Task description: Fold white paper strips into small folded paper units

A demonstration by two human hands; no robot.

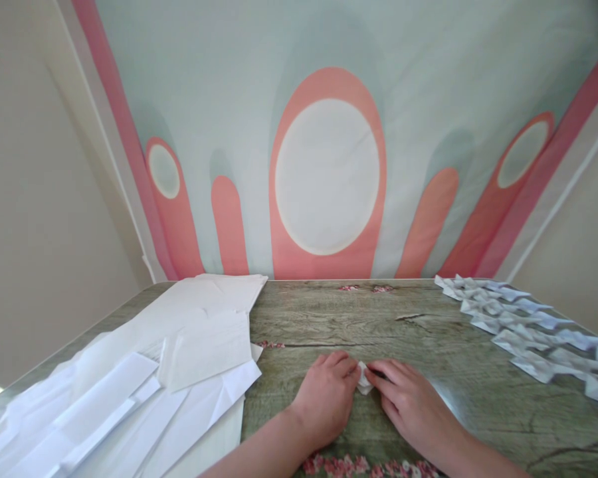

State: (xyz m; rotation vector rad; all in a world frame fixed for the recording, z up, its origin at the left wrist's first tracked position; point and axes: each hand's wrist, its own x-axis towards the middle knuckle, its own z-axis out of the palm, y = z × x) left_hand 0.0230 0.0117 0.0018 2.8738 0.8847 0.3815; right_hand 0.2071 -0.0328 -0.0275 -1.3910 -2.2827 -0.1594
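Note:
A small folded piece of white paper [363, 379] lies on the wood-patterned table [329, 318], near its front edge. My left hand [326, 397] rests on the table with its fingers curled, fingertips pressing the paper's left side. From the right, my right hand [412, 401] meets it, its fingertips pinched on the same piece. Most of the paper is hidden under my fingers.
A loose pile of white paper sheets [169, 372] covers the table's left side. Several folded paper shapes [528, 325] lie in a row along the right edge. A wall hanging with pink arches and white circles [329, 172] stands behind the table.

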